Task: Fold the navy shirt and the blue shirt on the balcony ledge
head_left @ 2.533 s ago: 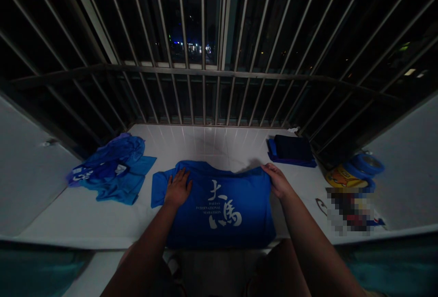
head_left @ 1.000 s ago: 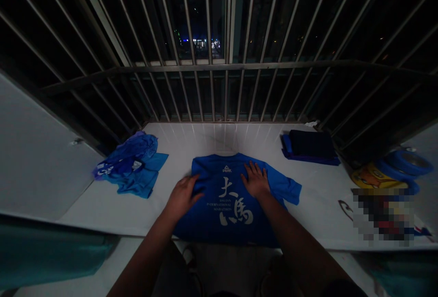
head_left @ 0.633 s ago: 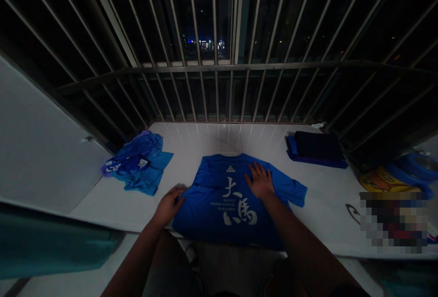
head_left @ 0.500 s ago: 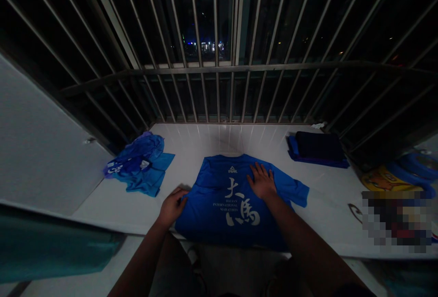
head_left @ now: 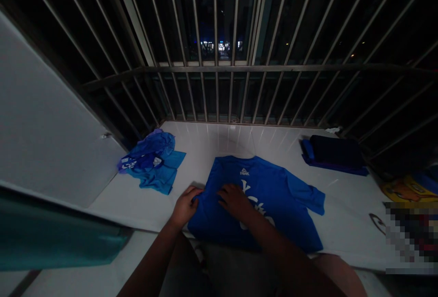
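Grip: left hand (head_left: 185, 207) clamps blue T-shirt (head_left: 270, 210) edge | right hand (head_left: 234, 200) open on it | crumpled blue shirt (head_left: 153, 162) left of it

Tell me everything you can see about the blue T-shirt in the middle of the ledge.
The blue T-shirt looks like thin synthetic fabric and lies flat on the white tiled ledge. It has a small white logo below the collar and white print partly covered by a hand. One short sleeve spreads rightward. The left hand holds its edge; the right hand presses on it.

Pixelated patch (head_left: 410, 237) at lower right, not readable; lettering (head_left: 258, 210) on the blue T-shirt (head_left: 287, 215) partly under the right hand (head_left: 234, 200); yellow object (head_left: 404, 190) cut by right edge.
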The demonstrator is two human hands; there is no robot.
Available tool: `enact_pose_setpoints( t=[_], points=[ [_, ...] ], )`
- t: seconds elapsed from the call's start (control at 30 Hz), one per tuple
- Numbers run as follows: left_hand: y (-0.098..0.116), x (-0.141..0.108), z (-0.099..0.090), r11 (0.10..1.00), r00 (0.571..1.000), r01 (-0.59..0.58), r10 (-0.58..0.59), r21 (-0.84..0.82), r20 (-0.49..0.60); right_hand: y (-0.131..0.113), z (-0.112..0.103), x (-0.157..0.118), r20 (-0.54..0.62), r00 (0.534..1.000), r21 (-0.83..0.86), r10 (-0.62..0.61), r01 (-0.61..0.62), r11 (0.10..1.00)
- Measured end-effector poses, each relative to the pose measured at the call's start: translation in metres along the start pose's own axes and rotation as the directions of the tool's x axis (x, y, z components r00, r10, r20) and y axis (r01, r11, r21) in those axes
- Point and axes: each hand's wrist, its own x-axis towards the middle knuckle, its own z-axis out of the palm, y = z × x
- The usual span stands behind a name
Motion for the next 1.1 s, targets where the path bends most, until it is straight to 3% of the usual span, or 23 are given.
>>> enact_pose_setpoints(
  t=[0.13,0.27,0.33,0.5,0.7,0.9,1.0,1.1],
  points=[
    [-0.001,0.002,0.000,0.999,1.000,0.013,-0.013,0.038,0.013,0.010,-0.008,0.011,-0.043,0.985,0.023,0.167,-0.166,0.986],
    [-0.003,0.001,0.000,0.999,1.000,0.011,-0.012,0.052,0.020,0.020,-0.018,0.057,-0.099,0.888,0.079,0.449,-0.442,0.893],
    [-0.002,0.000,0.000,0.999,1.000,0.001,-0.002,0.035,0.029,0.022,-0.019,0.088,-0.085,0.854,0.090,0.513,-0.506,0.858],
    [-0.001,-0.001,0.000,1.000,0.999,-0.025,0.025,0.004,0.029,0.027,-0.015,0.149,-0.049,0.875,0.101,0.481,-0.475,0.874],
    [0.002,-0.001,-0.001,1.000,0.998,-0.001,0.000,0.024,0.056,0.033,-0.017,0.183,-0.014,0.926,0.120,0.377,-0.373,0.920],
    [0.010,0.002,-0.005,0.999,0.996,0.005,-0.008,0.040,0.084,0.024,-0.023,0.183,-0.057,0.937,0.061,0.344,-0.340,0.938],
    [0.012,0.004,-0.004,0.997,0.998,0.023,-0.026,0.068,0.051,0.006,-0.024,0.157,-0.131,0.927,0.031,0.351,-0.350,0.936],
    [0.011,0.003,-0.002,0.993,1.000,0.022,-0.023,0.112,0.004,-0.020,-0.012,0.111,-0.153,0.952,0.012,0.264,-0.265,0.964]
  ],
)
